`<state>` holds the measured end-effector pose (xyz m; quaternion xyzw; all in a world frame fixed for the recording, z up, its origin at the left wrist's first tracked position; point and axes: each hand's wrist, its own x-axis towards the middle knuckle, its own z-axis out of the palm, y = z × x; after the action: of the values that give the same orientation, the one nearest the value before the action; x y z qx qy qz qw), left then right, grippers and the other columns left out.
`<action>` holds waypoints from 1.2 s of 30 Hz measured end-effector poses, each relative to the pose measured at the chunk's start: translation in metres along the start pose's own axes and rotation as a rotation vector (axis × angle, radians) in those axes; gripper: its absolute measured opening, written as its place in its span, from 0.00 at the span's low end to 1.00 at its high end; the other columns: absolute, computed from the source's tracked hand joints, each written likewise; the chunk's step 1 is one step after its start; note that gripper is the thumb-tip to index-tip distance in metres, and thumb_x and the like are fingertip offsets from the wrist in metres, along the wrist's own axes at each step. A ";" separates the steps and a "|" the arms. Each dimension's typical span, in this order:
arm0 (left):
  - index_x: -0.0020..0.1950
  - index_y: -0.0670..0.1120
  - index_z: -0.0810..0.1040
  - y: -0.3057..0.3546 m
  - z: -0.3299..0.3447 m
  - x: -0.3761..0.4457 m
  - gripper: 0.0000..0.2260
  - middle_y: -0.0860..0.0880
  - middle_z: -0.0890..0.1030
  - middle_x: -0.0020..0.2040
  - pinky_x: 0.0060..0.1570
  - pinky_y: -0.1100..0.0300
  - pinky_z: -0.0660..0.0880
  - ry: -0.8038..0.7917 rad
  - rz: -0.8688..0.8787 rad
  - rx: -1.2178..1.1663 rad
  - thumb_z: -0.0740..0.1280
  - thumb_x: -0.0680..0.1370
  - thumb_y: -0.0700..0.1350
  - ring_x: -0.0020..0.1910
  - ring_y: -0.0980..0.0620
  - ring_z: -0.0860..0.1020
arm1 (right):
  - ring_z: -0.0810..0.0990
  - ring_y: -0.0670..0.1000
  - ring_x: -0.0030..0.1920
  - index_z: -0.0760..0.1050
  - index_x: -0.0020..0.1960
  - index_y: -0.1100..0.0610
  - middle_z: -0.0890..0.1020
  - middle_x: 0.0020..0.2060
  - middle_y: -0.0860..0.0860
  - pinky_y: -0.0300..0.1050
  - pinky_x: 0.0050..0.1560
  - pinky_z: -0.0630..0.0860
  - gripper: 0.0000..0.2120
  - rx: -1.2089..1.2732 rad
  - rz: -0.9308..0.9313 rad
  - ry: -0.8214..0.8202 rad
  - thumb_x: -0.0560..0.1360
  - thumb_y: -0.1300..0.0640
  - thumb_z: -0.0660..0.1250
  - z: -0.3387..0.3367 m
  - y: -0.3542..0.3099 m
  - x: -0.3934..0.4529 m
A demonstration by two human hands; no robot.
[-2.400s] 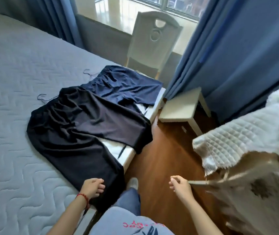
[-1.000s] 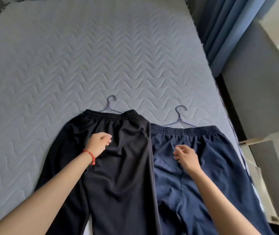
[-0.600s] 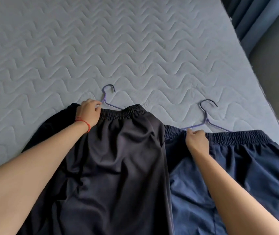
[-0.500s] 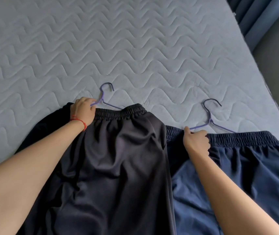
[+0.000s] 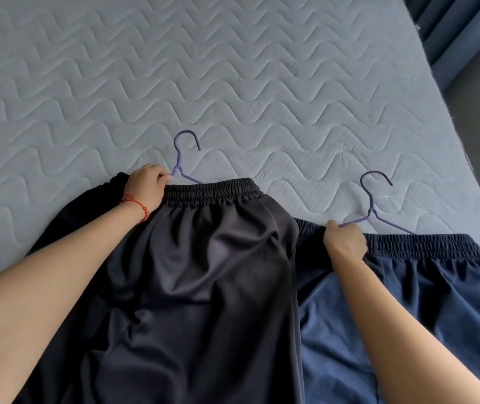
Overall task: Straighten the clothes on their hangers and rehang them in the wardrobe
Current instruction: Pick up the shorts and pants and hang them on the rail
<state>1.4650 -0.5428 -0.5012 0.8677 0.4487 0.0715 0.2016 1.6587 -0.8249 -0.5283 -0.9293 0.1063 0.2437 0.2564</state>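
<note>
— On the bed, we have a wide stretch of quilted mattress beyond the two hooks; its right edge runs diagonally past the blue curtain, close to the navy pair.

— And our hands?

— Our left hand is curled round the left shoulder of the purple hanger, at the waistband of the black trousers. Our right hand pinches the left arm of the second hanger, at the waistband of the navy trousers.

— How do the clothes lie?

— Flat, side by side, waistbands away from us, hooks pointing up the bed. The black pair overlaps the navy pair's left edge and shows soft creases below its gathered elastic. A red bracelet sits on our left wrist.
</note>
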 end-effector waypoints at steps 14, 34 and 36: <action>0.45 0.37 0.82 0.046 -0.155 -0.058 0.08 0.37 0.79 0.44 0.48 0.53 0.71 0.074 0.109 -0.127 0.65 0.76 0.40 0.44 0.39 0.78 | 0.71 0.57 0.39 0.69 0.41 0.64 0.74 0.38 0.59 0.44 0.41 0.63 0.10 0.229 -0.194 0.063 0.76 0.58 0.58 -0.090 -0.018 -0.107; 0.45 0.36 0.82 0.082 -0.530 -0.210 0.08 0.41 0.76 0.41 0.37 0.65 0.59 0.379 0.091 -0.213 0.65 0.75 0.39 0.41 0.48 0.72 | 0.82 0.67 0.40 0.66 0.30 0.59 0.82 0.34 0.67 0.57 0.44 0.78 0.10 0.189 -0.822 -0.056 0.69 0.59 0.58 -0.310 -0.174 -0.350; 0.45 0.36 0.82 0.079 -0.559 -0.237 0.08 0.44 0.75 0.40 0.35 0.64 0.59 0.424 0.076 -0.206 0.65 0.75 0.39 0.40 0.49 0.71 | 0.82 0.67 0.40 0.64 0.28 0.58 0.81 0.30 0.66 0.58 0.43 0.79 0.11 0.183 -0.882 -0.080 0.69 0.60 0.58 -0.323 -0.189 -0.373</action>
<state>1.2145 -0.6155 0.0529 0.8243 0.4386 0.3050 0.1875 1.5277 -0.8092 -0.0166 -0.8490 -0.2889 0.1363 0.4209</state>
